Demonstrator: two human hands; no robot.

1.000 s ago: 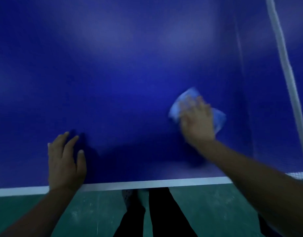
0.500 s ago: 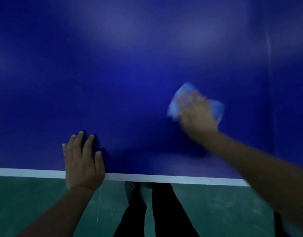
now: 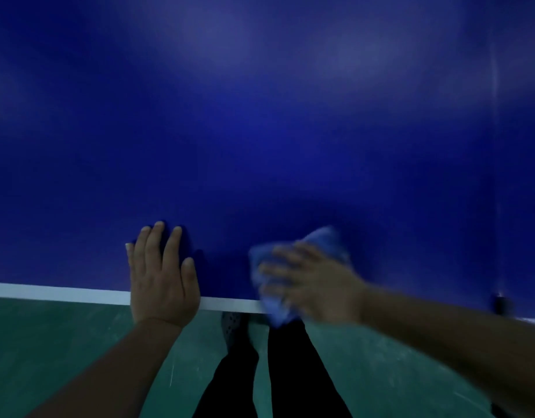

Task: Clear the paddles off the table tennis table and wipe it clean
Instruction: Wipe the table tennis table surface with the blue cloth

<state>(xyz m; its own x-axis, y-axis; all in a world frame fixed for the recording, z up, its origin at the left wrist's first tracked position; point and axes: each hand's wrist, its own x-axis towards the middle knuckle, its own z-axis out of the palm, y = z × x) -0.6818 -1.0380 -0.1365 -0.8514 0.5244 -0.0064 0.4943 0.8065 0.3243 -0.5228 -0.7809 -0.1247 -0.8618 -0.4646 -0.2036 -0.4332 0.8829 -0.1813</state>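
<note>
Head view, looking down at the near edge of the table.

Dark blue table tennis table (image 3: 260,131) with a glossy top fills the upper two thirds of the view. A white painted edge line (image 3: 58,292) runs along its near border.

Right hand (image 3: 314,285): lies on a crumpled light blue cloth (image 3: 326,239) at the near edge of the table, right of centre. Fingers spread and pointing left, palm down, pressing the cloth against the surface. Hand and cloth are motion-blurred, so whether any finger curls round the fabric cannot be told; the fingers read as extended, laid flat over it. The cloth sits directly beneath the palm and fingers. One bunch sticks out beyond the knuckles on the far side, and another fold hangs past the white edge line below the fingers, over the table's border.

Left hand (image 3: 162,279): flat on the table, palm down, fingers straight and close together, pointing away from the person. Heel of the hand covers the white edge line; fingertips rest on blue surface. It holds nothing. It lies just left of the cloth, apart from it, with a strip of bare blue top between.

Below the table edge: green floor (image 3: 64,342) with pale scuff marks, the person's black trouser legs (image 3: 290,372), and one dark perforated shoe (image 3: 231,325).
</note>
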